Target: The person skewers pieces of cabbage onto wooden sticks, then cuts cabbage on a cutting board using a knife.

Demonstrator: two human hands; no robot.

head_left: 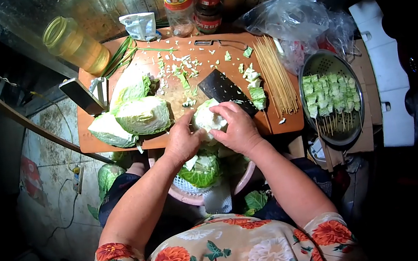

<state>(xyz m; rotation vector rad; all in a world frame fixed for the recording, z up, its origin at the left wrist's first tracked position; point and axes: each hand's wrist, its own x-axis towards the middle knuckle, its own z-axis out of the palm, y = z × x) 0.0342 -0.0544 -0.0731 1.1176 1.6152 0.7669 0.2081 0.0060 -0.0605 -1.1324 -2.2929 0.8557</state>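
Between my two hands, at the front edge of the orange table point(157, 142), is a pale piece of cabbage point(207, 117). My left hand point(186, 136) curves round its left side, and my right hand point(235, 125) grips it from the right. Behind my right hand lies a dark cleaver blade point(222, 88), dotted with cabbage bits. Large cabbage pieces point(143, 115) rest to the left of my hands. A skewer with folded cabbage leaves point(258, 97) lies to the right, beside a bundle of bare wooden skewers point(275, 76).
An oval metal colander point(305, 98) at the right holds several cabbage skewers. A leaning jar of yellow liquid point(77, 47), a phone point(81, 96), jars point(180, 6) and a plastic bag point(295, 19) line the left and back. Below my hands, a pink basin point(189, 199) holds cabbage.
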